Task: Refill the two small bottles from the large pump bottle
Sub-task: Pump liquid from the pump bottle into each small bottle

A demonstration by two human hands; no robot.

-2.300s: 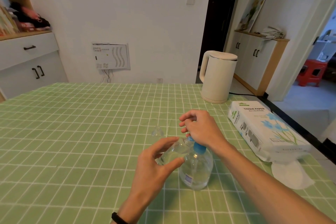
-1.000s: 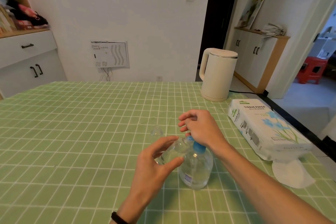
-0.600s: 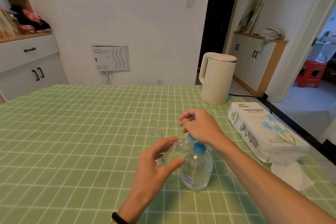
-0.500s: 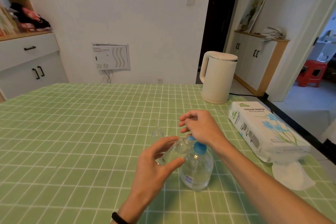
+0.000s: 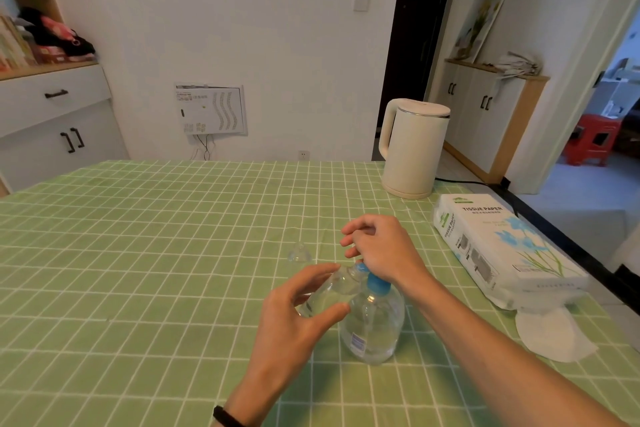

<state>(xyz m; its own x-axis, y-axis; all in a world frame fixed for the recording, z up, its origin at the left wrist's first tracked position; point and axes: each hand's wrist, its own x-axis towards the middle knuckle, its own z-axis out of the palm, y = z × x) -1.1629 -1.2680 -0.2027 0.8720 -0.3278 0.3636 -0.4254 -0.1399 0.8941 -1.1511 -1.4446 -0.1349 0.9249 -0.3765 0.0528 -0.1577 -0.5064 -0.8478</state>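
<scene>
Listing by size, largest first.

Desk (image 5: pixel 138 253), draped in green cloth with a white grid; carries all below.

Cream plastic electric kettle (image 5: pixel 414 149), far right corner, well apart from the work.

White rectangular tissue-paper pack (image 5: pixel 498 243), lying flat at the right edge; loose white tissue sheet (image 5: pixel 550 336) just in front of it.

Large clear pump bottle with blue collar (image 5: pixel 375 326), upright near the desk's middle, clear liquid inside; blue spout turned left toward the small bottle's mouth.

Right grip (image 5: pixel 384 250), set over the pump head, fingers loosely curled; contact beneath hidden, so clasping or merely pressing cannot be told.

Left grip (image 5: pixel 294 319), narrow, thumb and fingers pinching the small clear plastic bottle (image 5: pixel 329 291), tilted, neck up against the spout, body just beside the large bottle.

Small clear cone-shaped piece (image 5: pixel 300 252), on the cloth beyond both hands; funnel or cap, unclear. Second small bottle not made out.

Step in hand, judged: pumping into the first small bottle. Next move calls for neck held under spout, even strokes, then capping and swapping bottles.
</scene>
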